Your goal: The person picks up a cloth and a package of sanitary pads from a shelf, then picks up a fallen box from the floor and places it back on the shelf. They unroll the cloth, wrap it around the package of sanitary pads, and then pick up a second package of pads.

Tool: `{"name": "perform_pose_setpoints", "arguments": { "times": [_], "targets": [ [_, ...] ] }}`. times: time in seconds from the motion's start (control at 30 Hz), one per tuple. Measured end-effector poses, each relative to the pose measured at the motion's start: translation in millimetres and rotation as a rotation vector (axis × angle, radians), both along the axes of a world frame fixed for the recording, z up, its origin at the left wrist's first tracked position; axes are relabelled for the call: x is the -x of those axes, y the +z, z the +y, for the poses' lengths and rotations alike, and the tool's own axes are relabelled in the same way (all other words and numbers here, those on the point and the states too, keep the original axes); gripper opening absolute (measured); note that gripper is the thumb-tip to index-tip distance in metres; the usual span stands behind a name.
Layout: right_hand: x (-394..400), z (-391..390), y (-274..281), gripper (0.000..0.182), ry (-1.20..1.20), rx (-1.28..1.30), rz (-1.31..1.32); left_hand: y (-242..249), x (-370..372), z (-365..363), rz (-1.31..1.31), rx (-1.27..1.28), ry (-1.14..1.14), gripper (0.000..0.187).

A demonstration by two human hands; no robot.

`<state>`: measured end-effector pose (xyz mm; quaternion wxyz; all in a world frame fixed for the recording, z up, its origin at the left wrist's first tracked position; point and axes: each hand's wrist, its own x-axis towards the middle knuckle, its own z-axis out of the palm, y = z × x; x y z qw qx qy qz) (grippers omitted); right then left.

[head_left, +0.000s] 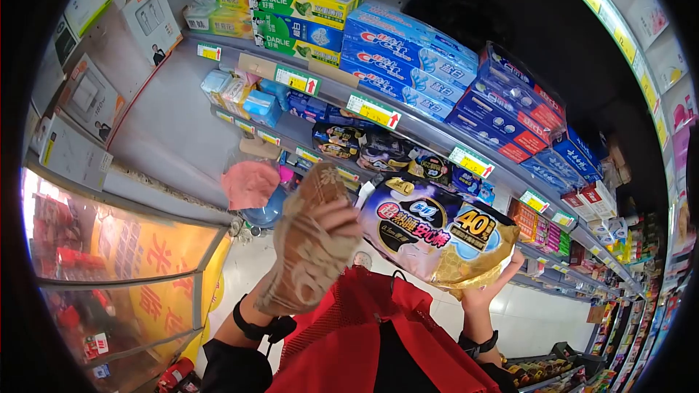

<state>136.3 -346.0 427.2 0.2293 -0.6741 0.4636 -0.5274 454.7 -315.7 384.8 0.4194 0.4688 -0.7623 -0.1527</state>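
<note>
A brown patterned cloth is in my left hand, whose fingers curl over its right side. My right hand supports the lower right corner of a purple, white and gold package marked 40%. The package is tilted, its printed front facing me, and its left end is close to my left fingers; whether they touch it I cannot tell. Just behind it, dark packages of a similar kind stand on a lower shelf.
Toothpaste boxes fill the upper shelf, with price tags along its edge. At the lower left stands a glass-fronted cabinet. A pink cloth lies over a blue container beyond my left hand. Stocked shelves run down the right.
</note>
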Motion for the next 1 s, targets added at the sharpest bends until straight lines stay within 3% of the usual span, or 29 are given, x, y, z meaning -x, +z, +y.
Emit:
{"name": "perform_pose_setpoints", "arguments": {
  "times": [0.03,0.1,0.2,0.27,0.33,0.37,0.43,0.53,0.6,0.73,0.83,1.0],
  "targets": [
    [-3.0,-0.1,1.2,0.084,0.024,0.014,0.01,12.9,6.1,3.2,-0.304,0.003,0.02,0.045],
    [-9.8,0.1,0.2,0.082,0.042,0.071,0.057,11.8,18.0,4.7,0.006,-0.192,-0.135,0.047],
    [-24.8,-6.0,2.6,0.079,0.22,0.266,0.049,-24.8,33.5,-7.4,1.878,-0.693,-0.609,0.053],
    [-28.8,-6.5,-3.6,0.077,0.34,0.281,0.078,-19.8,30.0,-14.0,1.276,-0.537,-0.295,0.059],
    [-37.0,-3.5,0.1,0.08,0.324,0.275,0.127,-19.6,18.7,-22.9,1.852,-0.602,-0.458,0.058],
    [-36.9,-3.0,0.0,0.081,0.31,0.263,0.116,-19.7,12.7,-24.8,1.909,-0.555,-0.531,0.054],
    [-35.5,-1.1,-1.2,0.083,0.279,0.239,0.095,-5.5,4.6,-8.3,1.235,-0.533,-0.316,0.053],
    [-39.7,-0.2,-4.3,0.084,0.159,0.247,0.035,-37.7,-13.1,15.9,1.478,-0.789,-0.423,0.053],
    [-38.3,-0.7,-8.9,0.085,0.122,0.219,0.012,-56.9,-19.7,19.7,1.388,-0.747,-0.372,0.052],
    [-38.9,0.0,-11.3,0.086,0.086,0.19,-0.003,-63.2,-24.2,17.3,1.517,-0.695,-0.314,0.051],
    [-52.9,2.8,-12.4,0.084,0.132,0.177,-0.005,-63.2,12.1,-1.5,1.639,-0.705,-0.349,0.051],
    [-76.7,-0.5,-7.3,0.079,0.143,0.212,0.23,-60.3,76.2,-36.5,1.723,-0.696,-0.382,0.05]
  ]
}}
